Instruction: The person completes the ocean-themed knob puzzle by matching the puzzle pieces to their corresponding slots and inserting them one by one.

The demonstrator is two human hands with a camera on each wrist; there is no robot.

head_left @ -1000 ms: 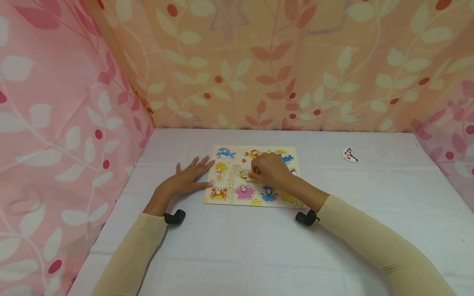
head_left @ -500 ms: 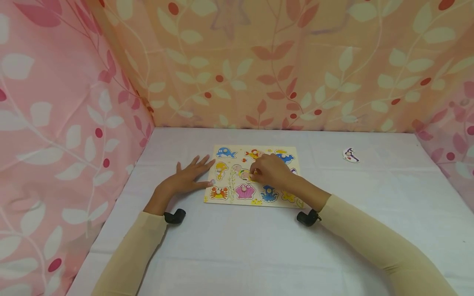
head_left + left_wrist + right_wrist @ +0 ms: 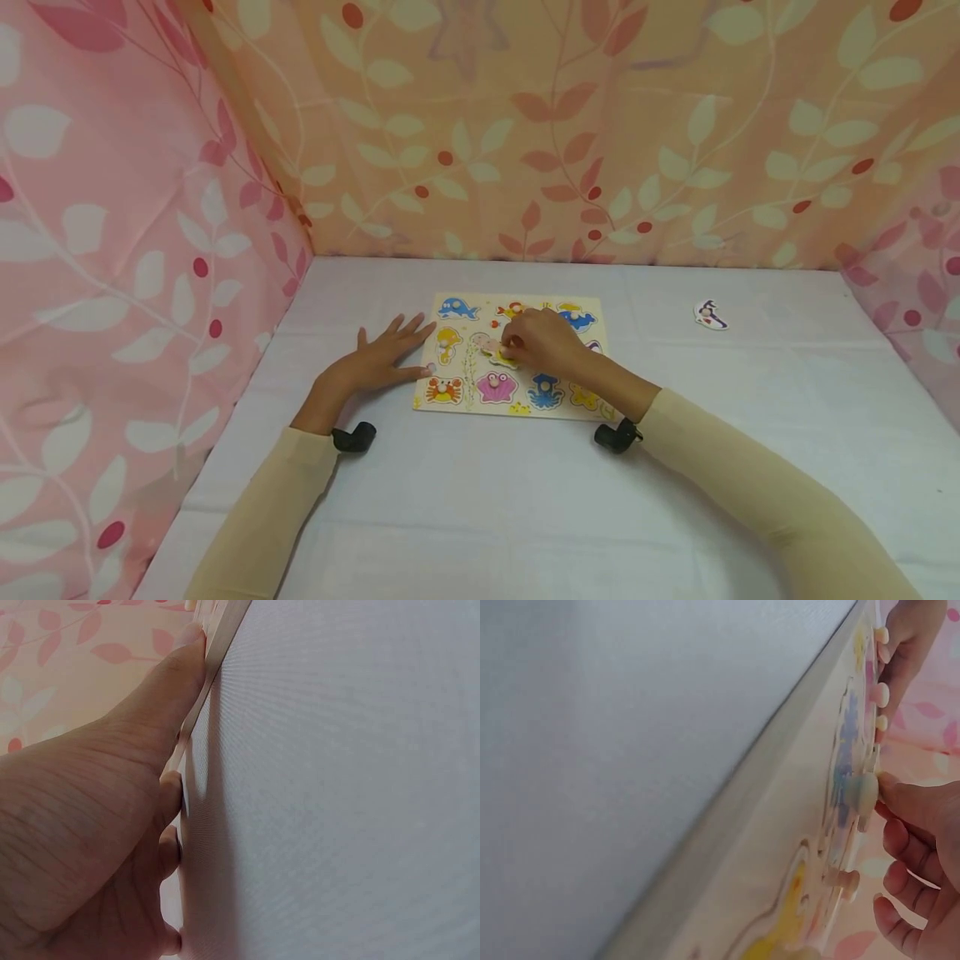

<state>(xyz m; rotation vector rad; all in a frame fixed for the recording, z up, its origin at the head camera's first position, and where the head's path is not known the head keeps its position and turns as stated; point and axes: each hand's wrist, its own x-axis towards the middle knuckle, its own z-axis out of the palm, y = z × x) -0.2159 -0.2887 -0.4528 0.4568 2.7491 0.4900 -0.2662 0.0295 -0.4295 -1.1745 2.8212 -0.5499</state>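
A wooden peg puzzle board (image 3: 457,327) with sea-animal pieces lies on the white table. Near its middle, my right hand (image 3: 546,343) pinches a small yellow-green puzzle piece (image 3: 501,358), partly hidden by the fingers. That piece looks slightly tilted over the board. Curled fingers of the same hand (image 3: 922,855) show beside the knobs in the right wrist view. My left hand (image 3: 384,358) lies spread at the board's left side, its thumb on the edge and its fingertips touching the far part of that side. In the left wrist view, the thumb (image 3: 169,682) presses along the board's edge.
A loose purple-and-white puzzle piece (image 3: 709,315) with a knob lies on the table to the right. A crab piece (image 3: 444,391), a pink shell piece (image 3: 496,387) and a blue octopus piece (image 3: 545,393) line the near row. Patterned cloth (image 3: 555,150) hangs behind the table.
The right hand makes small shifts about the same spot, and the yellow-green piece changes its tilt under the fingers. My left hand keeps its place.
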